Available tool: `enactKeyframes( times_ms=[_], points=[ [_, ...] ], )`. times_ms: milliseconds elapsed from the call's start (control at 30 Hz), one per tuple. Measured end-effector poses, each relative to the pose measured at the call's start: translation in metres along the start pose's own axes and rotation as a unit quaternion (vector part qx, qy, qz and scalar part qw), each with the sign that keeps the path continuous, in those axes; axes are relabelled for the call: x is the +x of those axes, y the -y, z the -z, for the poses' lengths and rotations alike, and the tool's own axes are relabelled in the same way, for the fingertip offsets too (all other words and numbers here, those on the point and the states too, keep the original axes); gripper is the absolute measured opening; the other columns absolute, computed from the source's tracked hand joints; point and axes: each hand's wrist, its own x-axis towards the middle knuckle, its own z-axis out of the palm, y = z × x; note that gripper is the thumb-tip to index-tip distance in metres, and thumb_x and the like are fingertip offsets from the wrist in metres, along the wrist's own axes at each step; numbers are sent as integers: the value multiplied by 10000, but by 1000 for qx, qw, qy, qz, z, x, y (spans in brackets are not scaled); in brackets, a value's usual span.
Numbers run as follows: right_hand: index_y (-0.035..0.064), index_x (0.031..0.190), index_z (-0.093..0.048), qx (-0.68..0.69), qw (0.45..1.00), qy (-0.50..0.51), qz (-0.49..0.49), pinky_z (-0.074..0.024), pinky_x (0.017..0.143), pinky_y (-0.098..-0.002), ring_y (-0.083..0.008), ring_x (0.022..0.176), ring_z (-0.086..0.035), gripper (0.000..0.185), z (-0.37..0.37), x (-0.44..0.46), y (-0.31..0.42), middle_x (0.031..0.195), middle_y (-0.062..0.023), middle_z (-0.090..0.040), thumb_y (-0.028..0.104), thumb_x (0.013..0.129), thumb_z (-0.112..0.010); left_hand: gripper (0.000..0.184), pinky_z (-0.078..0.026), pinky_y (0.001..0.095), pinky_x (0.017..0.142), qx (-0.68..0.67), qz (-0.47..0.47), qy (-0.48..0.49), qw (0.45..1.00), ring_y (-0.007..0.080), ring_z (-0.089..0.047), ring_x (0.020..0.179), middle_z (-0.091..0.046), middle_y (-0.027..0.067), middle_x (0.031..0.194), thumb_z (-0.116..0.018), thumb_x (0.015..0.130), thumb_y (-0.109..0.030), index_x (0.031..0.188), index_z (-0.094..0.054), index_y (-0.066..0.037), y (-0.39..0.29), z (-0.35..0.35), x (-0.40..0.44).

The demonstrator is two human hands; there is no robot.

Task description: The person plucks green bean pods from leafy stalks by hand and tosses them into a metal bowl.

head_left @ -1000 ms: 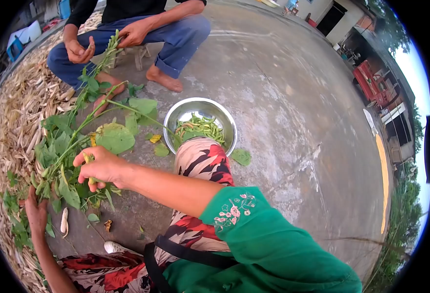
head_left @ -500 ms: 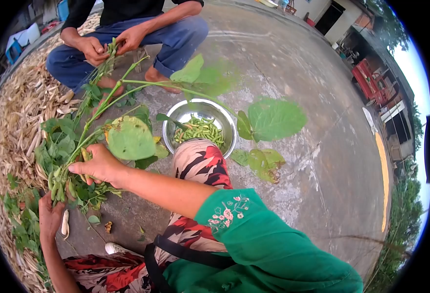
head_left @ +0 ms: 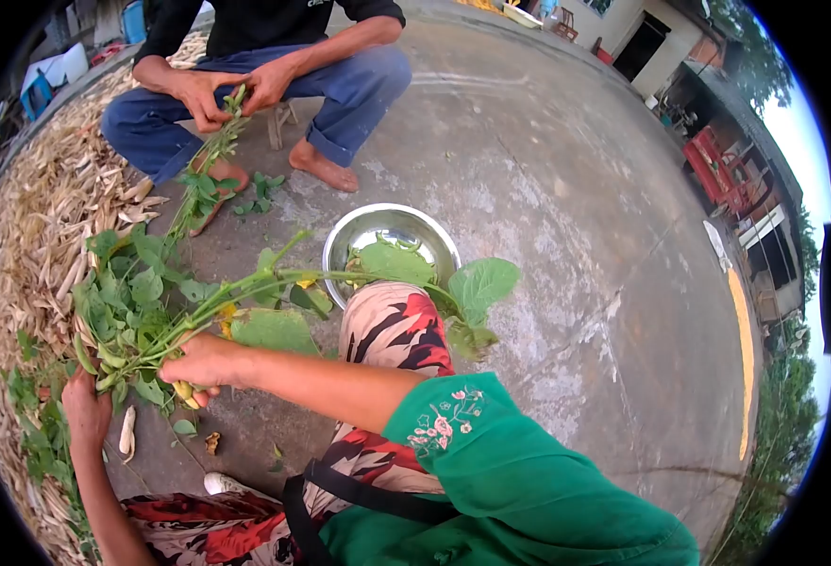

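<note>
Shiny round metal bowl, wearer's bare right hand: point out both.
Shiny round metal bowl (head_left: 392,223), head view: far inner wall.
Wearer's bare right hand (head_left: 206,360), head view: camera-facing side.

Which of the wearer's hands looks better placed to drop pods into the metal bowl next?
Probably the right hand: yellowish pods show in its grip, and it is nearer the metal bowl. The left hand is farther off, against the leafy plant.
</note>
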Motion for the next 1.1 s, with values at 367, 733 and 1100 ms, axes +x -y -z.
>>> enactKeyframes(
  times_ms=[367,733,1100],
  points=[
    [-1,702,-560,-25,973,228,21,-372,340,-234,-117,395,-527,126,-10,-34,8,562,-64,-568,124,718,-566,123,-406,428,653,125,147,-40,980,390,-528,765,-538,211,761,-505,701,6,821,-530,21,140,-25,-1],
    [90,855,-499,158,951,-133,232,-404,331,-202,-125,449,-563,176,83,-90,100,670,-59,-601,226,793,-592,158,-376,291,597,-121,216,15,969,147,-475,648,-519,54,698,-550,624,-23,769,-527,37,135,-4,-21],
    [41,944,-506,76,839,-532,81,-460,547,-293,-187,690,-584,280,283,-101,-69,814,-116,-592,259,773,-547,368,-366,221,617,-300,234,129,916,89,-452,687,-506,3,829,-490,647,-7,1012,-517,37,56,11,-20]
  ],
)
